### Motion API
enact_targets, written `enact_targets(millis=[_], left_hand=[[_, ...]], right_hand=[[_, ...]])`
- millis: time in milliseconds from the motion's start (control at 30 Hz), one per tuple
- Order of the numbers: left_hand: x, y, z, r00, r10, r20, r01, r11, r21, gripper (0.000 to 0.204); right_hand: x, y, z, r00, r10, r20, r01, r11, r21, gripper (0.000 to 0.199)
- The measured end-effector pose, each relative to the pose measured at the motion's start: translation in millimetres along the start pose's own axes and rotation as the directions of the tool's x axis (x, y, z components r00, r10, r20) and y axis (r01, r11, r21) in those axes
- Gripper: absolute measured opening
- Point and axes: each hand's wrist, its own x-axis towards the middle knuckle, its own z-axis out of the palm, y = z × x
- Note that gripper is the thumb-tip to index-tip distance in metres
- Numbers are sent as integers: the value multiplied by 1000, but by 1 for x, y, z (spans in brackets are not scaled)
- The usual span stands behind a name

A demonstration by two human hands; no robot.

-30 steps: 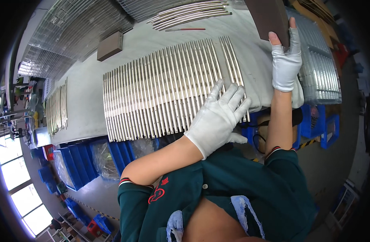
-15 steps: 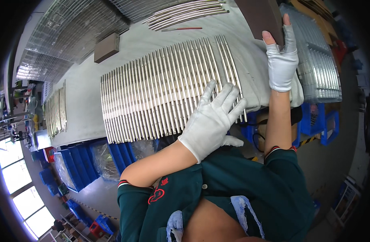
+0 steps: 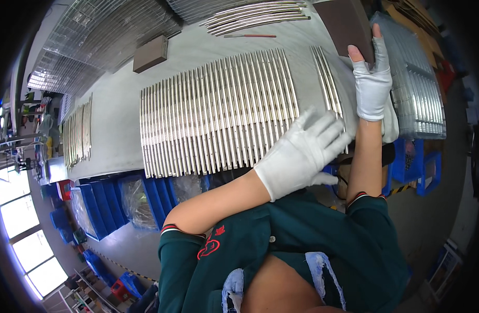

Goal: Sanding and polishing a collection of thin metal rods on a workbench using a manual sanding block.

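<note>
My left hand (image 3: 304, 151), in a white glove, lies with fingers spread over the near part of a small group of thin silver metal rods (image 3: 327, 78). A gap separates this group from a wide row of similar rods (image 3: 213, 115) lying side by side on the grey-white table cover. My right hand (image 3: 373, 86), gloved with the thumb and a fingertip bare, is at the near end of a large dark brown block (image 3: 343, 23). Its thumb is on one side and a finger along the other; the remaining fingers are hidden.
A smaller brown block (image 3: 150, 54) and a red thin tool (image 3: 250, 36) lie behind the row. More rods (image 3: 257, 18) are at the back, others (image 3: 77, 133) at left. Clear plastic trays (image 3: 414, 83) stand at right. Blue bins (image 3: 91, 208) sit below the table's front edge.
My left hand has slid to the right, and the small group of rods has moved with it, widening the gap to the row. My right hand stays at the brown block. The view has shifted slightly.
</note>
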Motion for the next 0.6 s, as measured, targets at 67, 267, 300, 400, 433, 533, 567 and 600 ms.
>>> enact_targets(millis=[67, 267, 300, 400, 433, 533, 567, 600], left_hand=[[-9, -5, -7, 987, -160, -9, 160, 979, 128, 79], [-26, -10, -1, 964, -263, -47, 267, 941, 209, 77], [-25, -10, 1, 964, -257, -70, 266, 936, 232, 76], [-24, -8, 11, 962, -245, -121, 270, 924, 270, 72], [-24, -7, 13, 960, -240, -145, 273, 919, 285, 69], [-26, -3, 12, 960, -239, -145, 269, 933, 240, 65], [-28, -2, 12, 960, -241, -146, 271, 932, 241, 65], [-29, -2, 12, 959, -226, -174, 257, 948, 186, 64]], right_hand=[[-1, 1, 0, 1000, 3, 31, -4, 999, 36, 59], [0, -1, 4, 980, -21, 197, 29, 999, -39, 58], [0, -2, 5, 967, 36, 250, -31, 999, -23, 58], [0, -2, 6, 946, 70, 315, -64, 997, -31, 58], [0, -1, 6, 944, 52, 325, -37, 998, -50, 58], [-1, -3, 6, 939, -58, 339, 71, 997, -24, 58], [-1, -4, 6, 939, -59, 340, 72, 997, -23, 58], [0, -7, 5, 935, -28, 354, 33, 999, -8, 57]])
